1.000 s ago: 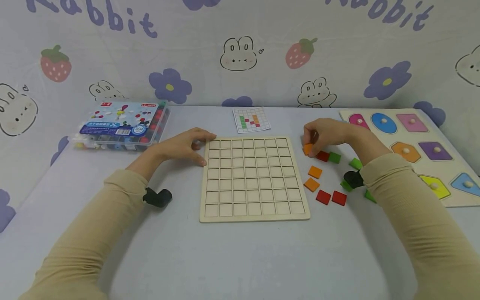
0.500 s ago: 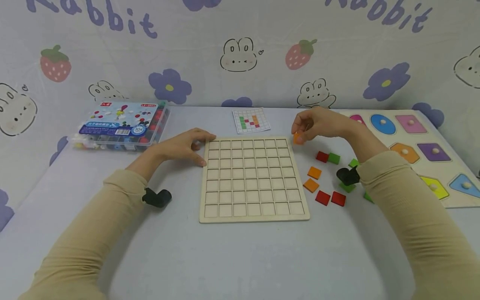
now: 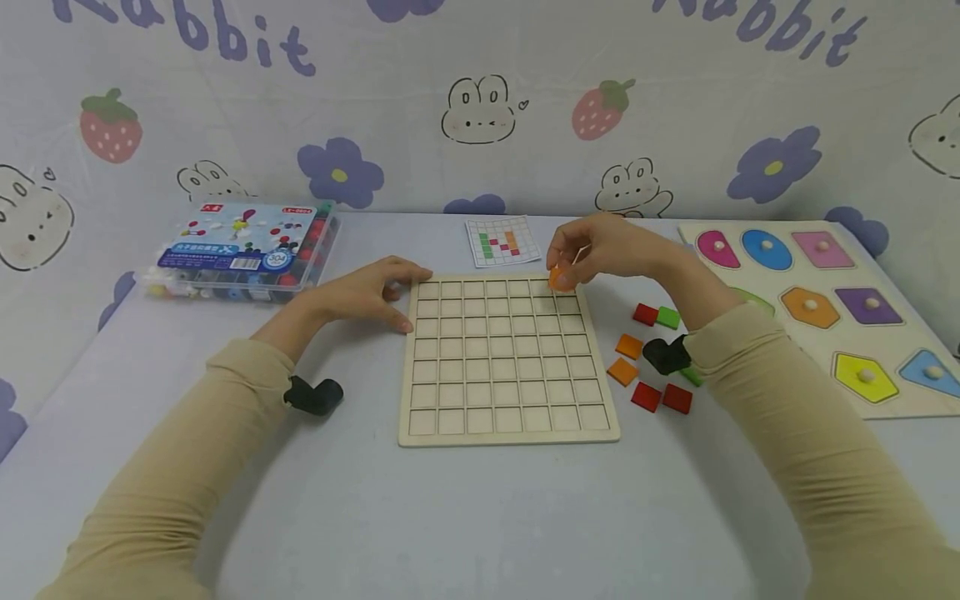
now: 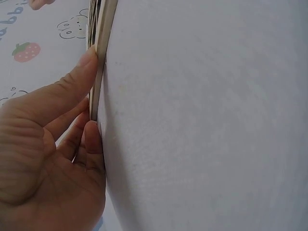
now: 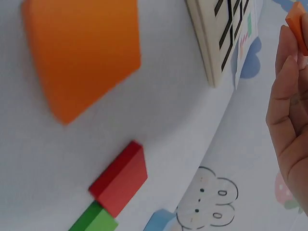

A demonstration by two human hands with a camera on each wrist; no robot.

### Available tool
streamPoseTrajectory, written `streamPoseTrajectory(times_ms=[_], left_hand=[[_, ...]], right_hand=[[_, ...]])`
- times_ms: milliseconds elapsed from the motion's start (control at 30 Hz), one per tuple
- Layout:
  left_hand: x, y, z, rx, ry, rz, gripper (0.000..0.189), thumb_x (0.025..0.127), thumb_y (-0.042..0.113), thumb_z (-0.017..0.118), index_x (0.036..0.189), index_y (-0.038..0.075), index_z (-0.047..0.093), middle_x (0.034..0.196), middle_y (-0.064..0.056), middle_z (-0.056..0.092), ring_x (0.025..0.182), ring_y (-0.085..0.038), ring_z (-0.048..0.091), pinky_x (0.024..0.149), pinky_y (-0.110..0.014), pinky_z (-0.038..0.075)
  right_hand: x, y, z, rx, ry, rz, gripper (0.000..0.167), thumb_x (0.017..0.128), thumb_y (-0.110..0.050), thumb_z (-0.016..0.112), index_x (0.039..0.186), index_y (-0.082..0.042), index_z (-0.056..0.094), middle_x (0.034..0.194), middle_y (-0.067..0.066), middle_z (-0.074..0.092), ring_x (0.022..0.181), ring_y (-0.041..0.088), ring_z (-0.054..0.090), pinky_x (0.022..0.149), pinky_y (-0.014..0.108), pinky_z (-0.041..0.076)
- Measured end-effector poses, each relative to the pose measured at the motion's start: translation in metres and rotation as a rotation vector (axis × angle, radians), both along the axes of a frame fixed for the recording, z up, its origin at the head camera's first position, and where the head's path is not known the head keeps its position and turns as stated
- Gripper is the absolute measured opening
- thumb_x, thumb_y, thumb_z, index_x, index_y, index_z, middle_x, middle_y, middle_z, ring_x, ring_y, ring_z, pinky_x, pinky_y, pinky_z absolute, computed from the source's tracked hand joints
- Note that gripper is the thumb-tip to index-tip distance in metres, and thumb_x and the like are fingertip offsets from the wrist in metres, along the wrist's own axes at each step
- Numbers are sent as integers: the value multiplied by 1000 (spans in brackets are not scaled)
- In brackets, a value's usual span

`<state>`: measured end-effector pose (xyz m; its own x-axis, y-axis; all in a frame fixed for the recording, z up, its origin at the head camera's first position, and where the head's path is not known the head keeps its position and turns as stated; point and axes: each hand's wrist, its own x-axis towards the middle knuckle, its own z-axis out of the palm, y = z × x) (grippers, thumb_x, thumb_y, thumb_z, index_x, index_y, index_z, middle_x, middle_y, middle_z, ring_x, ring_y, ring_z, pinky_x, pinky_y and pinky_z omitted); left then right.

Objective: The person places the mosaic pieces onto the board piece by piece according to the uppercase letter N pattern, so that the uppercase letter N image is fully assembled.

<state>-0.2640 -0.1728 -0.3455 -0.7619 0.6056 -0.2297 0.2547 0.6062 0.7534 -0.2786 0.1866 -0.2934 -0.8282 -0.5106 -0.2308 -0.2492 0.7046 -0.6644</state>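
Note:
Above the top right corner of a wooden grid board (image 3: 510, 439), my right hand (image 3: 600, 246) pinches an orange square tile (image 3: 558, 278) between thumb and fingers. The right wrist view also shows that tile (image 5: 294, 21) at the fingertips. My left hand (image 3: 365, 292) touches the board's upper left corner, its thumb against the left side. In the left wrist view the thumb and fingers lie along the board's edge (image 4: 99, 62). No tiles sit in the grid's visible squares.
Right of the board lie loose orange (image 3: 622, 372), red (image 3: 677, 398) and green (image 3: 668, 317) tiles. Behind it is a card (image 3: 502, 242) printed with a coloured grid pattern. A knobbed shape puzzle (image 3: 780, 342) lies far right; a clear plastic box (image 3: 240, 250) stands back left.
My right hand has lifted the orange tile from beside the red one and carried it left to above the board's top right corner. The left hand has stayed still.

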Motion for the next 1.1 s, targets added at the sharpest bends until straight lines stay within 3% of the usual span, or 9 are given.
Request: streamPoseTrajectory(times_ms=[500,900,1100], left_hand=[[0,-1,-1,-5,-14,20,83,80,9,80,152,5,37,158,-16,29,142,-32,35,121,-48,35],[-1,-1,-2,2,-21,20,83,80,9,80,152,5,37,158,-15,29,143,-32,34,122,-48,35],[-1,-1,-2,-3,-16,20,83,80,10,80,152,6,38,158,-15,29,142,-32,35,121,-48,35]], right_hand=[[2,-23,-3,-88,-90,89,18,84,-5,72,102,-7,72,92,4,67,94,23,59,80,32,54],[4,-37,-12,18,-101,148,17,83,-6,75,99,-12,76,86,3,66,85,20,58,73,28,51],[6,-42,-13,31,-143,172,17,85,-6,74,102,-9,75,87,4,66,84,18,59,73,27,57]])
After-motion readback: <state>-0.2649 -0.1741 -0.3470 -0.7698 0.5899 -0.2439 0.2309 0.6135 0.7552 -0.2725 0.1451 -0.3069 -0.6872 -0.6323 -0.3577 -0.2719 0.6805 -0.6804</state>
